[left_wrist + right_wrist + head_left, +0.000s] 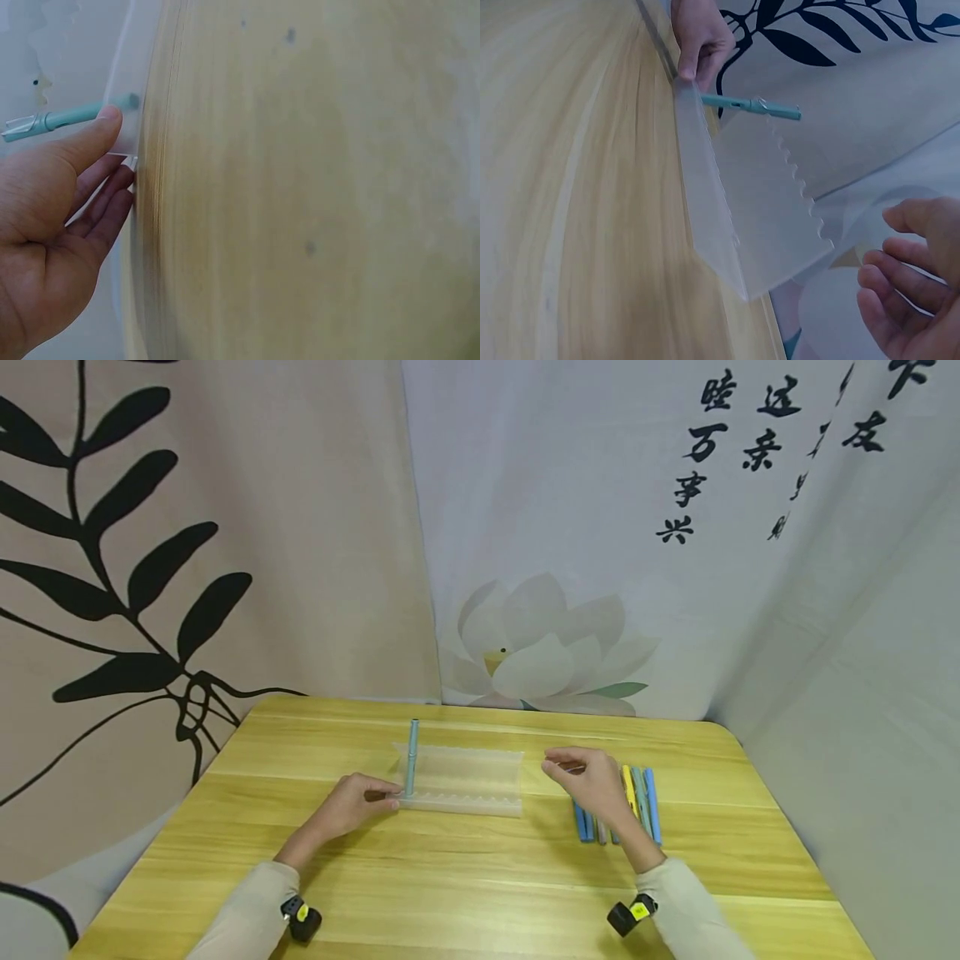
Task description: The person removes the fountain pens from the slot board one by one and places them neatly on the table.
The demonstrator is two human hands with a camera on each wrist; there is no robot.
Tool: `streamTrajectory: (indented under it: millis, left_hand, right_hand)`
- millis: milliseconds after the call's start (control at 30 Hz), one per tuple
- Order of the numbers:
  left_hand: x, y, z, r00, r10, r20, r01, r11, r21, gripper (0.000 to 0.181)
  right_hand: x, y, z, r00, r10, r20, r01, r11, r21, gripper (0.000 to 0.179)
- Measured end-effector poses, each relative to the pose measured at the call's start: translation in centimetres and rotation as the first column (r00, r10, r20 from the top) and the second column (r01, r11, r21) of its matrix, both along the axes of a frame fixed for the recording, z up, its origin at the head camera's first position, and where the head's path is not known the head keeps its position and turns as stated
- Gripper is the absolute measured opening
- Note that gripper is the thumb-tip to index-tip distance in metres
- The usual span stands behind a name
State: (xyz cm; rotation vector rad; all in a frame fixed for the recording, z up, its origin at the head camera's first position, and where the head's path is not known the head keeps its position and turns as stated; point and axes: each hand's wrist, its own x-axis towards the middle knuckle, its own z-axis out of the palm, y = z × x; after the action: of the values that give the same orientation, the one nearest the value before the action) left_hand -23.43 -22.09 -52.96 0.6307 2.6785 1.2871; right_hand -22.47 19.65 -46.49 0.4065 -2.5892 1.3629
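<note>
A clear plastic pen rack (468,772) with notched edges stands on the table. One teal pen (412,758) rests in it at its left end, its clip end pointing away. My left hand (352,808) pinches the rack's near left corner; in the left wrist view the thumb (105,129) lies on the front strip close to the pen's end. To the right of the rack my right hand (592,781) hovers with nothing held, its fingers loosely bent in the right wrist view. Beneath and beside it several pens (651,806) lie side by side, partly hidden by the hand and forearm.
The wooden table (450,893) carries the rack and the row of blue, yellow and grey-green pens. Behind its far edge hangs a pale curtain (337,527) printed with dark leaves, a lotus and writing. Another curtain wall (862,693) closes off the right side.
</note>
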Motion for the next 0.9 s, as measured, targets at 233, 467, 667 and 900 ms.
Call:
streamTrajectory:
  millis: [233, 467, 667, 900]
  left_hand:
    - [0.0, 0.0, 0.0, 1.000, -0.005, 0.000, 0.005, 1.000, 0.011, 0.031]
    - [0.0, 0.0, 0.0, 1.000, 0.000, 0.002, 0.000, 1.000, 0.007, 0.031]
    - [0.1, 0.1, 0.0, 1.000, 0.001, 0.003, -0.001, 1.000, 0.006, 0.031]
    - [0.1, 0.1, 0.1, 1.000, 0.003, 0.004, -0.003, 1.000, 0.009, 0.031]
  right_hand:
    - [0.1, -2.0, 0.0, 0.999, 0.045, 0.014, -0.044, 0.998, -0.045, 0.027]
    - [0.0, -4.6, -0.4, 0.998, 0.065, 0.024, -0.063, 0.995, -0.071, 0.022]
    - [-0.1, -6.8, -1.0, 0.992, 0.117, 0.038, -0.113, 0.988, -0.102, 0.021]
    - [-0.3, -9.3, -2.2, 0.983, 0.180, 0.046, -0.174, 0.979, -0.109, 0.022]
